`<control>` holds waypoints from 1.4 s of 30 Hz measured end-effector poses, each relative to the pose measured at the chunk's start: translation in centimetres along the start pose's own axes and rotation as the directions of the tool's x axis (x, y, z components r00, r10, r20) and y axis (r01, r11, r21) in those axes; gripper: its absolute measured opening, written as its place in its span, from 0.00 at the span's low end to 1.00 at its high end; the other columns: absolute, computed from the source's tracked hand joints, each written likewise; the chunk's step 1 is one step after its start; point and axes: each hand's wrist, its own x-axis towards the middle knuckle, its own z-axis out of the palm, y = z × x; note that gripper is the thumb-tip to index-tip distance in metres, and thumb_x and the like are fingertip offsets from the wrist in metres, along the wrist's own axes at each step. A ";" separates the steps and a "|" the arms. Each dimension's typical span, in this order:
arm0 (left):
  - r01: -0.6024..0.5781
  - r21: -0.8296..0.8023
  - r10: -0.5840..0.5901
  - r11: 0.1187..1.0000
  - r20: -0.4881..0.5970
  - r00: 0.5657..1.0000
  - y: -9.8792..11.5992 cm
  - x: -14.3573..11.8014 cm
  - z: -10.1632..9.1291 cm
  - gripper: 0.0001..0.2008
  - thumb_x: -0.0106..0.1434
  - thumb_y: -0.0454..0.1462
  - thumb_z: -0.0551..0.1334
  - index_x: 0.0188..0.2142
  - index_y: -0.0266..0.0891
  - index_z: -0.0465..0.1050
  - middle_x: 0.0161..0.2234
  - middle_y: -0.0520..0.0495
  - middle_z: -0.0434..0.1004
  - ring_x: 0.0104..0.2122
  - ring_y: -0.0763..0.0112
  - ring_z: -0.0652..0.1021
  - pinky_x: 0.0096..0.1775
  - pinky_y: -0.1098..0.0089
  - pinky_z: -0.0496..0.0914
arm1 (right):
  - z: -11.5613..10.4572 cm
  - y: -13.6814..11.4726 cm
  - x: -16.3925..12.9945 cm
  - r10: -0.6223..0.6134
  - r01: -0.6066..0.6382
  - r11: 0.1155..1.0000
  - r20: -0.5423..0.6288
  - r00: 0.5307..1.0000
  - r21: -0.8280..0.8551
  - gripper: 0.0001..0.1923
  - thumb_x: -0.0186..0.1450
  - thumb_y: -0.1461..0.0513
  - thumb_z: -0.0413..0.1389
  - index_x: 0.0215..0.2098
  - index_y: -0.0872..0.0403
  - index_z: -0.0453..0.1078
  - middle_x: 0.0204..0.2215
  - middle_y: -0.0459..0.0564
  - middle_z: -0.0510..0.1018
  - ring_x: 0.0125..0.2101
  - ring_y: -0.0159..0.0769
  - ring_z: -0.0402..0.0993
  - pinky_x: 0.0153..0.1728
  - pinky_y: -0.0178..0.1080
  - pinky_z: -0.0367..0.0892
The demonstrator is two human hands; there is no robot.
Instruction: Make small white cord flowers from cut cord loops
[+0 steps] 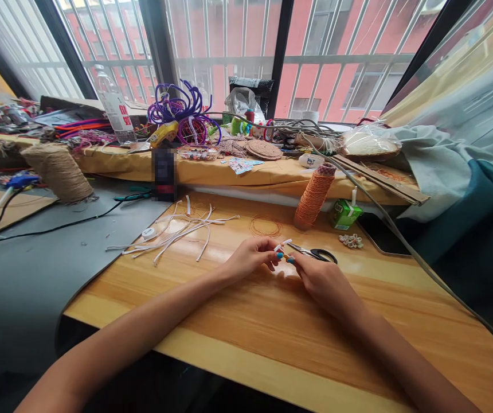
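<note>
My left hand [251, 258] and my right hand [319, 278] meet over the wooden table [272, 321], fingertips pinched together on a small white strip [284, 245] wound with what looks like thin orange cord. Both hands grip this small piece between them. Black-handled scissors [315, 253] lie on the table just behind my right hand. A loose coil of orange cord [265, 226] lies behind my left hand, beside an orange cord spool [314, 195].
Several white strips [177, 232] are scattered at the left with a small white tape roll [148, 233]. A green drink carton [344, 213], small woven flowers [351, 241], a jute spool [59, 172], a grey mat [35, 275] and a cluttered shelf [246, 169] surround the spot.
</note>
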 end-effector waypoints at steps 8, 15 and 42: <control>-0.004 0.015 0.004 1.000 -0.048 0.999 0.2 -0.1 0.0 0.12 0.48 0.41 0.62 0.24 0.32 0.67 0.18 0.54 0.68 0.19 0.79 0.70 0.27 0.74 0.66 | 0.9 -0.6 -0.1 -0.079 0.052 0.986 -0.169 0.982 -0.159 0.12 0.65 0.61 0.42 0.38 0.58 0.65 0.28 0.49 0.75 0.20 0.27 0.68 0.16 0.31 0.50; -0.002 -0.020 0.002 1.000 0.003 1.000 -0.3 0.0 0.0 0.17 0.46 0.45 0.64 0.26 0.32 0.67 0.20 0.53 0.69 0.21 0.78 0.71 0.28 0.72 0.68 | 0.2 -0.3 -0.1 -0.077 0.033 0.968 -0.171 0.982 -0.249 0.13 0.65 0.65 0.42 0.32 0.57 0.68 0.21 0.47 0.72 0.19 0.28 0.66 0.19 0.32 0.49; -0.077 0.221 0.079 0.972 0.001 0.997 -1.1 0.6 -1.2 0.15 0.52 0.43 0.60 0.35 0.35 0.63 0.23 0.55 0.67 0.20 0.80 0.70 0.24 0.77 0.66 | 0.0 -0.1 -0.1 0.048 -0.043 0.972 0.015 0.999 -0.232 0.17 0.58 0.71 0.45 0.42 0.55 0.67 0.30 0.48 0.74 0.24 0.31 0.68 0.22 0.33 0.53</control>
